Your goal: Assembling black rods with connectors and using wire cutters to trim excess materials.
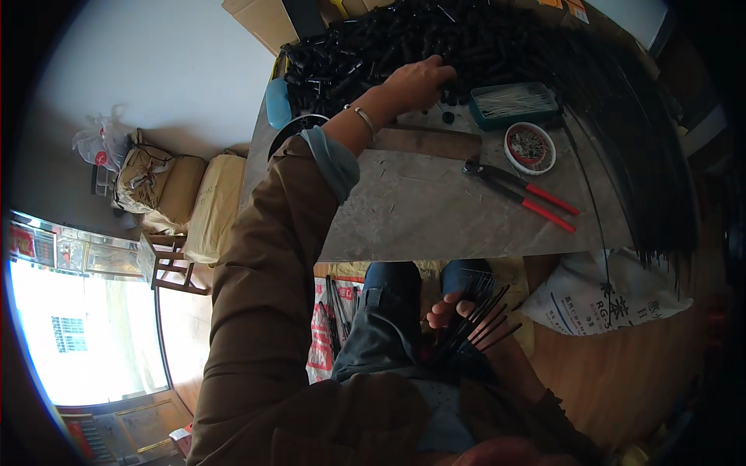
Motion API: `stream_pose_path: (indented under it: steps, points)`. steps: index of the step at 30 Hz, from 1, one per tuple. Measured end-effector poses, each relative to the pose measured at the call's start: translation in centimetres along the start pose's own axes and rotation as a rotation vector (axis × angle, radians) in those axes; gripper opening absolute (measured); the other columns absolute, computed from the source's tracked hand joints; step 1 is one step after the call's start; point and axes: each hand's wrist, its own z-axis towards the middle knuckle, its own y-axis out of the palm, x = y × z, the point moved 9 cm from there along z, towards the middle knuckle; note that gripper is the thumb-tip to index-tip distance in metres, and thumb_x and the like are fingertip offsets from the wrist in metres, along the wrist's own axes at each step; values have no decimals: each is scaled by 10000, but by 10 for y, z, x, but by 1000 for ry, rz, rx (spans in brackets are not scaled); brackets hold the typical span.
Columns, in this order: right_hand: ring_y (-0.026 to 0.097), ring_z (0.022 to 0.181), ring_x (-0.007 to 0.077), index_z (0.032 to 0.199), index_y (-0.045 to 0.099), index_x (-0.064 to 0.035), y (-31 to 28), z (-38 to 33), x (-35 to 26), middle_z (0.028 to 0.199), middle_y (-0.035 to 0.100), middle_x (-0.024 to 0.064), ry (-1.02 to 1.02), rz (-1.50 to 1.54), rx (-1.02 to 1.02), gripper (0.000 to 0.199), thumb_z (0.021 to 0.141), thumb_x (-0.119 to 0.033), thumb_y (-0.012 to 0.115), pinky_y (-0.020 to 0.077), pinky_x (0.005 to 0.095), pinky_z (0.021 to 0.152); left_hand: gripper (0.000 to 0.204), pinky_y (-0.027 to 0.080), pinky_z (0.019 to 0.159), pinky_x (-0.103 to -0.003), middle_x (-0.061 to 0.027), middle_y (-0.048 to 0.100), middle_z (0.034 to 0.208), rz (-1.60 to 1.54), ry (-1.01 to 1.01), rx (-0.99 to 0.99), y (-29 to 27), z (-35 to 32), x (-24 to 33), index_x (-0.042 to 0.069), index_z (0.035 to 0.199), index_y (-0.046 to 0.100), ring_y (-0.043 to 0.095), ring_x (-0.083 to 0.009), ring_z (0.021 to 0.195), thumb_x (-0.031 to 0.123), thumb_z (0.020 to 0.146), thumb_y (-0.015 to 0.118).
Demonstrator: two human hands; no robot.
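Observation:
My left hand (420,82) reaches over the near edge of a heap of small black tubular parts (357,54) on the grey table (404,210). Its fingers are curled downward, and whatever is in them is hidden. Below the fingertips lies a small round black piece (447,117). Over my lap, under the table's front edge, my right hand (446,312) grips a bundle of thin black rods (475,325) that fan out to the upper right.
A flat bar (429,143), red-handled cutters (536,200), a white bowl of small metal bits (550,155) and a green box of thin white sticks (483,116) lie on the table. Long black rods (633,147) droop over its right side, above a white sack (598,299).

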Motion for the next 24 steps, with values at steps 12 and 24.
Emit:
stream_pose_path:
  steps: [12,24]
  points:
    - [662,853,351,1045,556,-45,14,-13,-2,936,644,148,-85,-18,58,178,963,-197,510,538,471,769,234,529,739,-361,-129,663,856,-413,-383,203,-47,-51,13,23,977,654,671,-250,826,171,802,610]
    - [683,767,319,1111,499,-58,61,-3,25,876,646,142,-23,-300,148,185,972,-181,504,581,459,706,212,484,631,-253,-59,645,826,-1794,-696,339,19,-300,136,19,1049,590,597,-123,706,195,931,606]
